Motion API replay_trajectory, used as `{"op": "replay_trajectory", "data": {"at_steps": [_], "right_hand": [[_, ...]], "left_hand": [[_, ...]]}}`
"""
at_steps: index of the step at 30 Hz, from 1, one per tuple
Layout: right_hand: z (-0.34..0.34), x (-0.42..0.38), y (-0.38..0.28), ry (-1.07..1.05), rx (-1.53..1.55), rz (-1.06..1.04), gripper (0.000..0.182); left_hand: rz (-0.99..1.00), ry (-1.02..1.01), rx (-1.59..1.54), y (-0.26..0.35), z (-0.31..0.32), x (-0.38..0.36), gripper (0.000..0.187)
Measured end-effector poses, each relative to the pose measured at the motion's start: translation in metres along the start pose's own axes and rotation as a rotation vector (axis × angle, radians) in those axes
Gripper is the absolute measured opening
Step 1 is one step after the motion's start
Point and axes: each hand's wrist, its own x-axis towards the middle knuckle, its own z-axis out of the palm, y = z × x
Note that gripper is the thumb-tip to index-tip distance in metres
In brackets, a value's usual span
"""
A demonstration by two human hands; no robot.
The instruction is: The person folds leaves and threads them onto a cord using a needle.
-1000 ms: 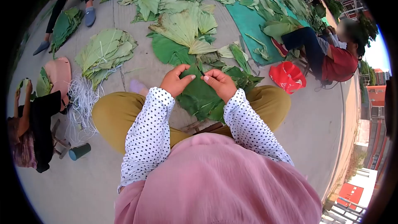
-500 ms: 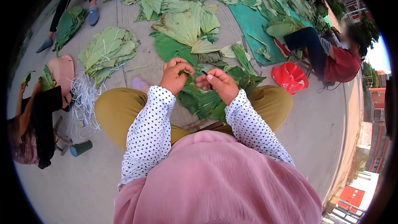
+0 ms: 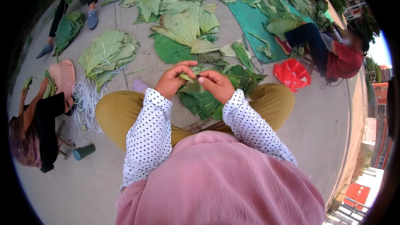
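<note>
- Fingertips have come together since the previous frame; a pale leaf (image 3: 193, 87) now shows folded beneath them.
- Left hand (image 3: 170, 84): grasping the pale leaf, bunched up, likely to steady it.
- Right hand (image 3: 218, 85): thumb and finger pinched on a small dark bit (image 3: 198, 76), maybe a stem end; too small to tell.
- Pale leaf: between both hands, over the leaf pile (image 3: 203, 105), kept between the knees probably for easy reach.
- Tied bundle (image 3: 109, 51): on the ground, white tie across it, presumably so leaves stay together.
- White strings (image 3: 85, 104): heaped just beside the tied bundle, likely handy for tying.
</note>
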Motion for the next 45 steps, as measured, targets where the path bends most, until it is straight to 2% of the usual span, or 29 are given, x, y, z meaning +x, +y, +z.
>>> {"op": "replay_trajectory", "data": {"at_steps": [4,7,9,10,12,13,15,16,18,19,21,22,24,28,30,31,33,34,36,37,39,40,42,45], "right_hand": [[0.002,0.003,0.002,-0.015,0.047,-0.02,0.015],[0.005,0.005,0.005,0.019,-0.092,-0.133,0.014],[0.007,0.005,0.003,0.055,-0.06,-0.054,0.013],[0.006,0.006,0.005,0.056,-0.06,-0.054,0.013],[0.004,0.008,0.01,0.1,-0.016,-0.073,0.013],[0.004,0.008,0.011,0.101,-0.016,-0.073,0.013],[0.005,0.009,0.011,0.14,0.004,-0.078,0.012],[0.005,0.009,0.011,0.139,0.003,-0.077,0.012],[0.007,0.012,0.01,0.161,0.007,-0.057,0.011],[0.008,0.013,0.01,0.161,0.006,-0.056,0.011],[0.009,0.013,0.009,0.193,0.007,-0.029,0.01],[0.009,0.013,0.008,0.192,0.005,-0.029,0.01],[0.01,0.013,0.006,0.187,0.007,-0.02,0.01],[0.009,0.014,0.008,0.16,-0.018,-0.041,0.012],[0.01,0.013,0.01,0.138,-0.056,-0.165,0.015],[0.009,0.013,0.011,0.138,-0.056,-0.165,0.015],[0.006,0.014,0.012,0.179,-0.386,-0.398,0.017],[0.005,0.016,0.014,0.178,-0.386,-0.398,0.017],[0.007,0.019,0.015,0.257,-0.252,-0.287,0.015],[0.008,0.018,0.013,0.258,-0.252,-0.287,0.015],[0.009,0.016,0.007,0.251,-0.1,-0.055,0.011],[0.01,0.016,0.009,0.251,-0.101,-0.055,0.011],[0.013,0.018,0.014,0.273,-0.148,-0.183,0.01],[0.014,0.016,0.012,0.285,-0.177,-0.209,0.013]], "left_hand": [[0.035,-0.029,0.052,-0.007,-0.003,0.001,0.029],[0.039,-0.011,0.086,-0.006,0.001,0.001,0.032],[0.097,0.205,0.272,-0.005,0.011,0.001,0.038],[0.097,0.205,0.271,-0.006,0.012,0.001,0.038],[0.168,0.515,0.668,-0.011,0.013,0.0,0.046],[0.167,0.515,0.668,-0.016,0.008,0.001,0.046],[-0.071,0.359,0.436,-0.02,0.0,0.004,0.048],[-0.071,0.36,0.435,-0.021,0.003,0.003,0.048],[0.266,0.588,1.054,-0.019,0.012,-0.001,0.044],[0.266,0.588,1.053,-0.016,0.016,0.0,0.044],[0.399,0.79,1.032,-0.012,0.02,0.001,0.035],[0.399,0.792,1.031,-0.01,0.019,0.0,0.035],[-0.159,0.496,0.661,-0.007,0.015,-0.002,0.026],[-0.126,0.499,0.416,-0.02,0.016,-0.002,0.016],[0.1,0.428,0.319,-0.027,0.014,0.0,0.013],[0.1,0.428,0.319,-0.032,0.011,0.0,0.013],[-0.052,0.376,-0.031,-0.032,0.008,0.0,0.021],[-0.051,0.376,-0.03,-0.028,0.01,0.0,0.021],[-0.084,0.334,-0.333,-0.016,0.018,-0.003,0.025],[-0.084,0.332,-0.332,-0.011,0.024,-0.006,0.025],[-0.086,0.279,-0.408,-0.005,0.031,-0.01,0.024],[-0.085,0.279,-0.409,-0.011,0.028,-0.008,0.024],[-0.091,0.362,-0.134,-0.025,0.021,-0.004,0.025],[-0.066,0.384,-0.119,-0.03,0.019,-0.003,0.025]]}}
